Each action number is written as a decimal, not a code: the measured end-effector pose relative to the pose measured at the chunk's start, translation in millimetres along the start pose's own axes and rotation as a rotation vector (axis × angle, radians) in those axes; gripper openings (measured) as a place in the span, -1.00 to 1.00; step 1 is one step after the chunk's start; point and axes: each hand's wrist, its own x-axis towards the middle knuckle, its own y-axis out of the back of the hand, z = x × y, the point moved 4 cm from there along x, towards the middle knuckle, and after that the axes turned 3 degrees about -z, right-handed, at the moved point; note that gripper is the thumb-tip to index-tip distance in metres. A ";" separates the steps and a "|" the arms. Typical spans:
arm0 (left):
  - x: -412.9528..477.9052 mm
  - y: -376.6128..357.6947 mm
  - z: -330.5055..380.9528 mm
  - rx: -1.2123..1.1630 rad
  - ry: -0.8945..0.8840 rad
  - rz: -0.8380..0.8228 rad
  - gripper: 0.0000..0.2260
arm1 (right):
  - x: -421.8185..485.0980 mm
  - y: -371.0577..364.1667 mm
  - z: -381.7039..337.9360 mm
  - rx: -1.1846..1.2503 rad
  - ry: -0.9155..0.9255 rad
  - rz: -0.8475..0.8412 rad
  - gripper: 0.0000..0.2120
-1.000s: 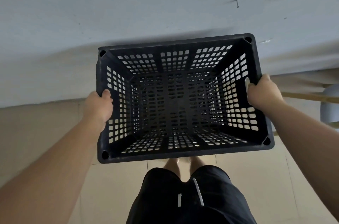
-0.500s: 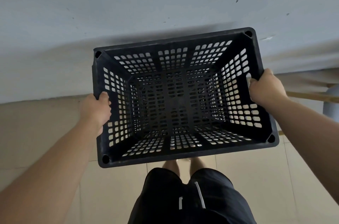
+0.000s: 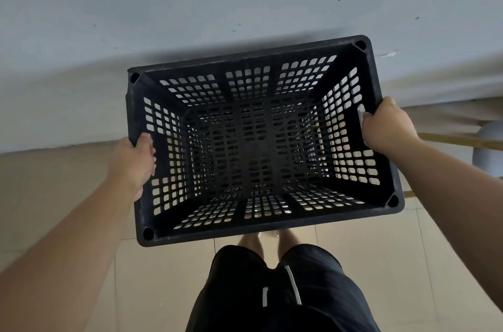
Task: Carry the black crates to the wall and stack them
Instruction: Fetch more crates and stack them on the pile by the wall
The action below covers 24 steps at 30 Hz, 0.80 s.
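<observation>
Crate (image 3: 261,138) sits slightly further from the body and closer to the wall (image 3: 190,5) than half a second ago; its far rim now almost meets the wall's base. Left hand (image 3: 133,163) has changed: fingers were curled on the rim, now the palm lies flatter against the outside of the short side, thumb over the top edge, loosely closed on it. Right hand (image 3: 386,125) same as before, fist wrapped tight over the opposite short rim by the handle slot.

Crate hangs between the two hands, open top facing up, tilted a bit so the right end sits higher in view. Black hard plastic, rectangular, walls and floor pierced by grids of small rounded slots, solid ribs between the panels, round holes at the four corners, rim scuffed and dusty.

Wall beyond the hands: pale grey paint, matte, speckled marks, one patched spot upper right. Floor (image 3: 68,195) beige glossy tile with thin grout lines. Black shorts (image 3: 272,296) with white stripes below the crate. Wooden stick (image 3: 457,138) just past the right hand.
</observation>
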 end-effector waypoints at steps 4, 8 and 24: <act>-4.5 -1.2 -0.8 0.003 -0.001 0.017 -0.72 | -4.6 -5.9 2.6 0.003 -0.006 0.047 -0.71; -4.9 2.6 -2.8 0.039 -0.024 0.073 -0.68 | -0.3 -2.2 -0.7 -0.002 -0.004 0.009 -0.68; -99.1 10.0 38.7 0.712 -0.322 0.068 -0.30 | -52.5 9.5 20.0 -0.072 0.031 -0.079 -0.38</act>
